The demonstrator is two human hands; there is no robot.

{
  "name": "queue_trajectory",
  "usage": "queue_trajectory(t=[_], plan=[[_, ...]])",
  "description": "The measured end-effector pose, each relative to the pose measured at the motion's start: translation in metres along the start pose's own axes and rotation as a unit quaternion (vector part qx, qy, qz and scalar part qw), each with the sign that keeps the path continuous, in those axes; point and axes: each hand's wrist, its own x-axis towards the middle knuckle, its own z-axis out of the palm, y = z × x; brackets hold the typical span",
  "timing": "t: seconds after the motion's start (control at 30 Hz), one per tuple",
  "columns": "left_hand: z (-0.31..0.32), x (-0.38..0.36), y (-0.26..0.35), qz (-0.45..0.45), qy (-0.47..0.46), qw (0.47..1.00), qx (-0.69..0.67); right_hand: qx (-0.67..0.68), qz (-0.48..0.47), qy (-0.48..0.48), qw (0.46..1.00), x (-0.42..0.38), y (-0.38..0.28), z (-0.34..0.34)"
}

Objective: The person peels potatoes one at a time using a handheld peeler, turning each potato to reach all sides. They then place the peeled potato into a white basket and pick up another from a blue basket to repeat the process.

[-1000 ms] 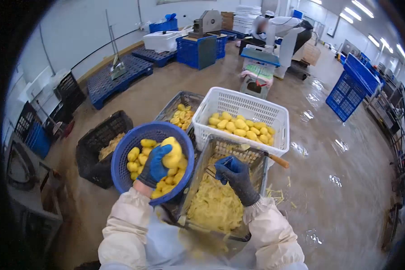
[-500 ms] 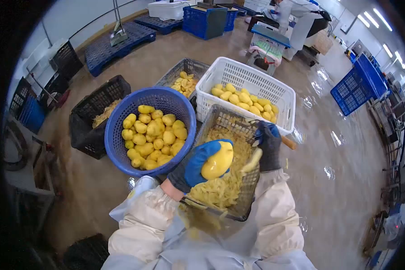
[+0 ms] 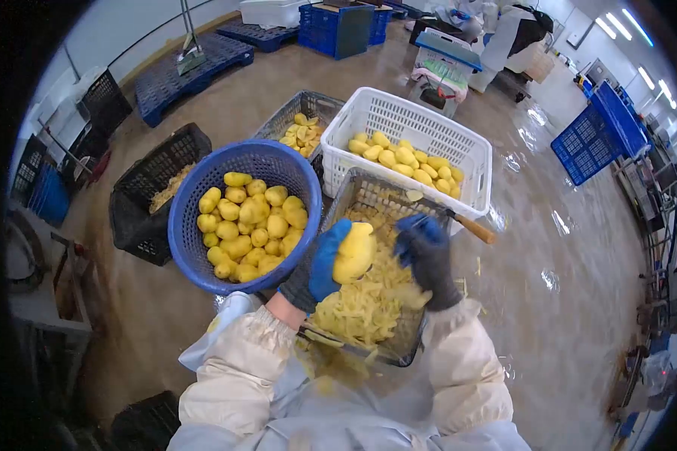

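My left hand, in a blue and grey glove, grips a large yellow potato with a smooth, peeled-looking surface. Just to its right, my gloved right hand has its fingers curled; a small tool may be in them, but blur hides what it is. Both hands are above a grey crate holding a heap of pale potato peelings. Across that crate's right edge lies a knife with a wooden handle. A blurred strip of peel shows below the right hand.
A round blue basket full of potatoes stands left. Peeled potatoes lie in a white crate behind. Potato pieces fill part of a grey crate; a black crate holds scraps. A blue crate stands right on the wet floor.
My right hand has moved left and slightly down, closer to the potato. My left hand has shifted a little left and turned the potato more upright. The knife handle shows more fully.
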Motion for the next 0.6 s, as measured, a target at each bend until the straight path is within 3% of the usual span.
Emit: queue_trajectory(t=[0.07,0.1,0.13,0.17,0.2,0.27,0.33,0.4,0.47,0.5,0.53,0.6], plan=[[-0.006,0.000,-0.011,0.063,-0.033,0.986,0.153,-0.033,0.001,-0.040,0.999,0.001,0.011,0.002],[0.010,-0.005,-0.001,-0.088,-0.033,0.990,-0.106,-0.053,-0.034,0.044,0.997,0.018,0.020,-0.017],[0.013,-0.007,0.001,-0.091,-0.035,0.990,-0.106,-0.075,-0.068,0.127,0.987,0.033,0.024,-0.036],[0.015,-0.008,0.004,-0.102,-0.032,0.984,-0.140,0.025,-0.040,0.115,0.992,0.038,0.011,-0.045],[0.015,-0.007,0.006,-0.110,-0.028,0.978,-0.174,0.027,-0.041,0.115,0.992,0.036,0.009,-0.042],[-0.003,0.004,-0.008,-0.070,0.021,0.979,-0.188,-0.001,-0.058,0.049,0.997,0.019,0.000,-0.025],[-0.021,0.012,-0.015,-0.102,-0.040,0.938,-0.328,0.012,-0.021,0.019,1.000,-0.002,-0.003,-0.003],[-0.016,0.012,-0.011,-0.111,-0.038,0.924,-0.363,-0.007,-0.026,-0.043,0.999,-0.014,0.005,0.012],[-0.010,0.015,-0.009,-0.099,0.000,0.913,-0.396,-0.062,-0.114,-0.144,0.981,-0.029,0.023,0.028],[-0.009,0.010,-0.005,-0.088,0.015,0.938,-0.336,-0.173,-0.171,-0.149,0.959,-0.034,0.027,0.033],[-0.007,0.007,-0.002,-0.090,0.015,0.938,-0.336,-0.172,-0.169,-0.148,0.959,-0.031,0.027,0.032],[-0.001,0.003,0.003,-0.016,0.043,0.985,-0.167,-0.052,-0.059,-0.047,0.996,-0.013,0.022,0.020]])
